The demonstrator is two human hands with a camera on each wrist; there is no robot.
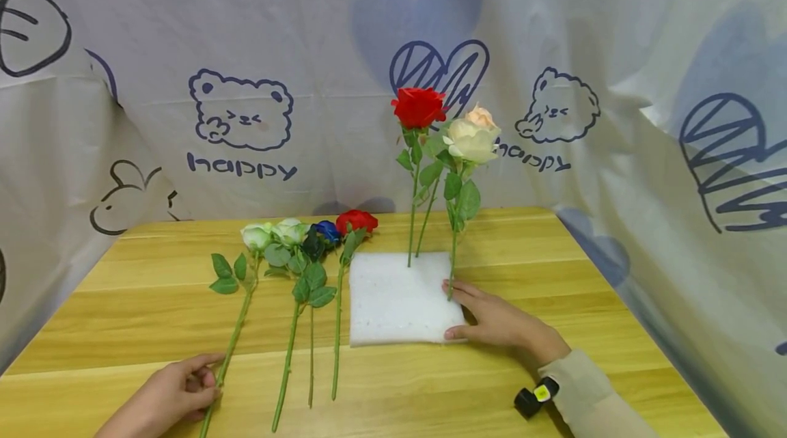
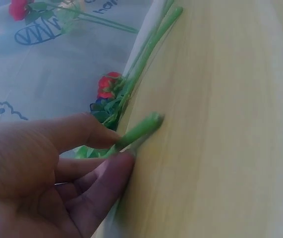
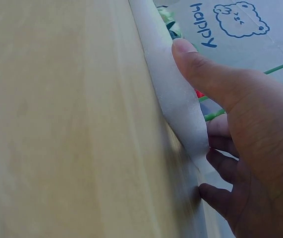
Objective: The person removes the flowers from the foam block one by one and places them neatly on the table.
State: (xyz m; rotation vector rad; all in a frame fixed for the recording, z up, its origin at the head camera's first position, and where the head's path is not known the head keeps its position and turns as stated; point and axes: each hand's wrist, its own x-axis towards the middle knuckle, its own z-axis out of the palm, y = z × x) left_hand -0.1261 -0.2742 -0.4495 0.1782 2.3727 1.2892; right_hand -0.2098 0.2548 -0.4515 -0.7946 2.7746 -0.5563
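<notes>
On the left, my left hand (image 1: 169,393) pinches the lower stem of a pale white-green rose (image 1: 256,236) between thumb and fingers; the stem's cut end (image 2: 153,120) sticks out past the fingertips in the left wrist view. My right hand (image 1: 501,318) rests against the right side of a white foam block (image 1: 399,308), with its thumb near the front corner and other fingers further back, close to a stem. Upright in the foam stand a red rose (image 1: 419,108), a cream rose (image 1: 472,141) and a partly hidden peach-coloured rose (image 1: 481,117).
Between the left hand and the foam lie another pale rose (image 1: 290,231), a blue rose (image 1: 327,231) and a red rose (image 1: 357,221), their stems toward me. Behind the wooden table (image 1: 393,390) hangs a printed curtain (image 1: 332,35). A black band circles the right wrist.
</notes>
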